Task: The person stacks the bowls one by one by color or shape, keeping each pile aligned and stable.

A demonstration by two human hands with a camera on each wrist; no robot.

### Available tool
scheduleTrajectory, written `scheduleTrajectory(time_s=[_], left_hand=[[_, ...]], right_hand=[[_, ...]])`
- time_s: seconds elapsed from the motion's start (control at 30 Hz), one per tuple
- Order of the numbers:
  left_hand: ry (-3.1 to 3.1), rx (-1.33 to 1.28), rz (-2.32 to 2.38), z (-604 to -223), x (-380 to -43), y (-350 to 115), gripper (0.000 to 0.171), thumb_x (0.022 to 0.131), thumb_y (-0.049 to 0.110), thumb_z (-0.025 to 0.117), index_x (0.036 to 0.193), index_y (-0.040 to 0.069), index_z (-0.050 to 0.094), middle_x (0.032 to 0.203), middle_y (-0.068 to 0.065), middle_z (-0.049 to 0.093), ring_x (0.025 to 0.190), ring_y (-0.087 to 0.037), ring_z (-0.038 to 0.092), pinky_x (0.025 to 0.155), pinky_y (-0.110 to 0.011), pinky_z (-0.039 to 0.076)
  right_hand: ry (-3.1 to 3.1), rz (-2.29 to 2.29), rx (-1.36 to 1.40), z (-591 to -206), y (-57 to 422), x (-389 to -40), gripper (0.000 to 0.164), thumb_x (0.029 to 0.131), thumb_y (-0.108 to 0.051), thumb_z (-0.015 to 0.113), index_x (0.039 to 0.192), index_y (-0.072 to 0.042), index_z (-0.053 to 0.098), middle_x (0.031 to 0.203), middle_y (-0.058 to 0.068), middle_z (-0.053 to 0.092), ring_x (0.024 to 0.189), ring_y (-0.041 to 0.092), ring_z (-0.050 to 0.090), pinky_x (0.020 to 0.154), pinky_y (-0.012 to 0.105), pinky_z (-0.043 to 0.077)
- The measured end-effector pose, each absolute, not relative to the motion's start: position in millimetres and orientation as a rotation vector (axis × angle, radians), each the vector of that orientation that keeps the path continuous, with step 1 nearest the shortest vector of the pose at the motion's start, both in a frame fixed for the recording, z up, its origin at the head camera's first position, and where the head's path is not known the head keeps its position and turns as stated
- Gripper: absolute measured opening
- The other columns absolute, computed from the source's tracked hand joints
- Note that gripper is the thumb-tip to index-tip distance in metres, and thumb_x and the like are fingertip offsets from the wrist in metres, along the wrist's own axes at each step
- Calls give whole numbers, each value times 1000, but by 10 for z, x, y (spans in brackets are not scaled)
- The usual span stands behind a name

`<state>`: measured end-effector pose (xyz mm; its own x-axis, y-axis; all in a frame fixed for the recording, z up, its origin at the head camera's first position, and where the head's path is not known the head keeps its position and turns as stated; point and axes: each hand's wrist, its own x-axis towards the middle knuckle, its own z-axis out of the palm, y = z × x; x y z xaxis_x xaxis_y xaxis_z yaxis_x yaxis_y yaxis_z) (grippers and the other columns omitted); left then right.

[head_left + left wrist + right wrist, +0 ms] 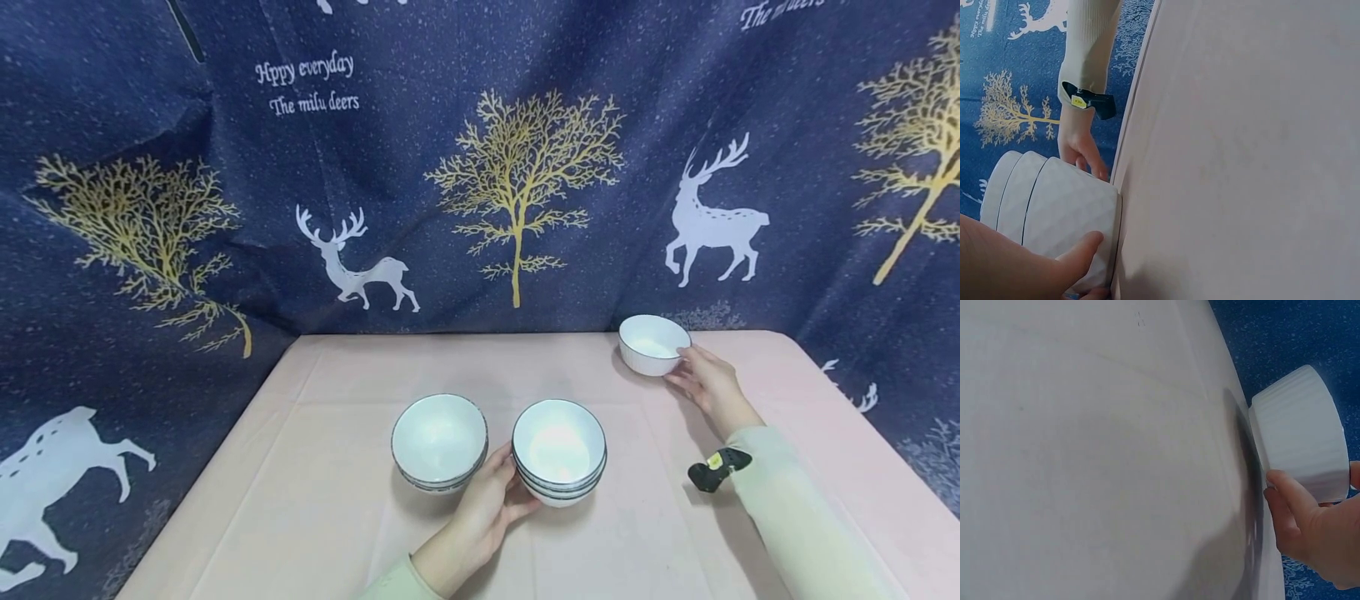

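Near the middle of the table stands a stack of white, dark-rimmed bowls (559,446); the left wrist view shows a diamond pattern on the lowest bowl (1069,212). My left hand (483,510) grips this stack from its left side, thumb low against the wall. Close by on the left is another stack of white bowls (439,440). At the back right, my right hand (708,385) holds a single white bowl (654,343) by its right side. Vertical ribs run down that bowl (1304,437) in the right wrist view. Whether its base touches the table cannot be told.
A pale pink cloth covers the table (330,433). Behind its back edge hangs a dark blue curtain (450,275) printed with deer and trees. A black strap device (718,468) sits on the right wrist.
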<state>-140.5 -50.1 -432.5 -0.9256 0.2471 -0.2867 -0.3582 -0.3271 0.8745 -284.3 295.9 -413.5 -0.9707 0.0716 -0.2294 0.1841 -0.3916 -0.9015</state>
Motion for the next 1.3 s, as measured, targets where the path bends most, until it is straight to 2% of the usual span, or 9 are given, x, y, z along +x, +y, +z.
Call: scheduleTrajectory(time_s=[0.17, 0.47, 0.63, 0.73, 0.97, 1.07, 1.17, 1.23, 1.3], left_hand=[[1537, -147, 2308, -4331, -1397, -496, 51, 104, 16, 30, 151, 1, 19, 155, -25, 17, 141, -43, 19, 99, -59, 45], [1536, -157, 2299, -4335, -1385, -497, 51, 105, 18, 31, 152, 2, 20, 155, -24, 16, 142, -42, 19, 99, -57, 45], [1544, -159, 2285, -4332, -1379, -495, 50, 105, 18, 30, 151, 3, 21, 155, -24, 18, 141, -41, 20, 99, -55, 46], [1545, -166, 2281, -4338, -1374, -492, 50, 105, 18, 30, 152, 3, 20, 155, -24, 17, 141, -42, 20, 99, -55, 46], [1549, -162, 2281, -4339, -1372, -492, 50, 104, 19, 30, 152, 4, 21, 154, -24, 20, 140, -41, 24, 99, -54, 46], [1554, -158, 2272, -4338, -1373, -498, 51, 105, 19, 29, 152, 4, 20, 154, -24, 20, 141, -41, 23, 99, -54, 46], [1555, -153, 2267, -4333, -1381, -501, 51, 105, 19, 28, 152, 3, 18, 155, -24, 18, 141, -41, 21, 99, -53, 46], [1553, -155, 2272, -4331, -1389, -501, 51, 104, 18, 29, 152, 3, 17, 155, -25, 16, 141, -41, 21, 99, -54, 47], [1553, -151, 2276, -4326, -1395, -500, 51, 104, 17, 29, 152, 3, 17, 155, -25, 16, 141, -42, 20, 99, -55, 46]], right_hand=[[1616, -2586, 326, -4122, 2961, -2821, 74, 97, -6, 55, 152, 0, 6, 87, -1, 64, 84, 8, 65, 96, 31, 51], [1649, -2546, 401, -4097, 2956, -2805, 73, 96, -8, 56, 152, 0, 9, 79, 1, 67, 78, 10, 67, 91, 32, 53], [1595, -2577, 376, -4097, 2959, -2781, 57, 96, -7, 57, 146, -5, 29, 81, 5, 67, 79, 14, 68, 89, 33, 54], [1599, -2570, 348, -4090, 2955, -2756, 53, 96, -7, 57, 143, -5, 32, 82, 4, 67, 80, 14, 68, 90, 34, 54], [1675, -2505, 279, -4050, 2917, -2697, 74, 98, -9, 55, 151, 3, 5, 84, 2, 66, 82, 12, 67, 92, 33, 53], [1689, -2489, 266, -4035, 2895, -2671, 67, 97, -10, 56, 150, 1, 17, 84, 3, 66, 82, 13, 68, 92, 34, 53], [1659, -2511, 243, -4023, 2883, -2645, 31, 97, -8, 56, 128, -6, 51, 85, 5, 67, 81, 15, 68, 91, 35, 54], [1636, -2528, 216, -4014, 2874, -2625, 10, 97, -8, 56, 104, -12, 62, 85, 5, 67, 81, 16, 69, 89, 36, 55], [1628, -2537, 179, -4004, 2861, -2606, 15, 98, -8, 55, 90, -16, 66, 86, 6, 68, 82, 17, 69, 87, 35, 56]])
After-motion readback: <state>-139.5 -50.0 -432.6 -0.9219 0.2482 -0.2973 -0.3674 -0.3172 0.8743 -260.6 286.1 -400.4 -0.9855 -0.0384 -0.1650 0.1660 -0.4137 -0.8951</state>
